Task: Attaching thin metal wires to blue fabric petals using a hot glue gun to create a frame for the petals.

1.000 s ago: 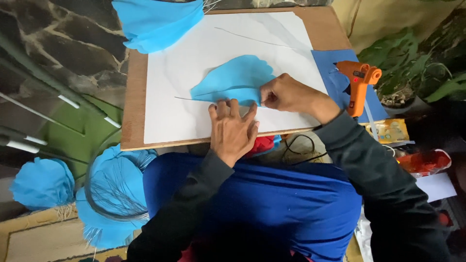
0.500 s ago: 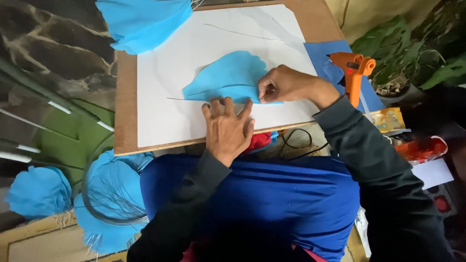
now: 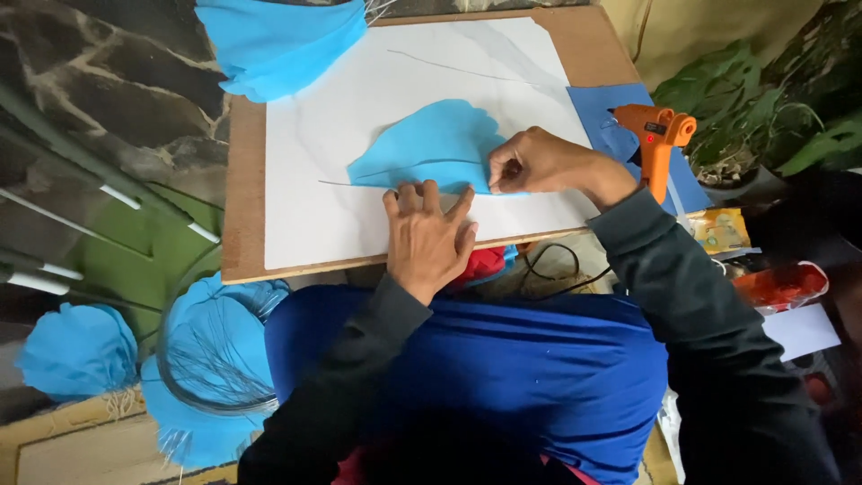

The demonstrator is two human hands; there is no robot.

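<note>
Across the white sheet on my wooden board [image 3: 241, 224], the blue crepe-paper petal [image 3: 431, 148] lies 9-to-3, my left hand [image 3: 431, 235] flat-open at its 6, my right hand [image 3: 539, 162] pinching its 3 o'clock edge.

Light-blue paper petal [image 3: 429, 148], flat on white sheet [image 3: 359, 99], broad and scalloped at right, tapering leftward; thin wire [image 3: 359, 184] along lower edge, poking out left.

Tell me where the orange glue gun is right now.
The orange glue gun stands at the board's right edge on a blue sheet, just beyond the right hand.
</note>
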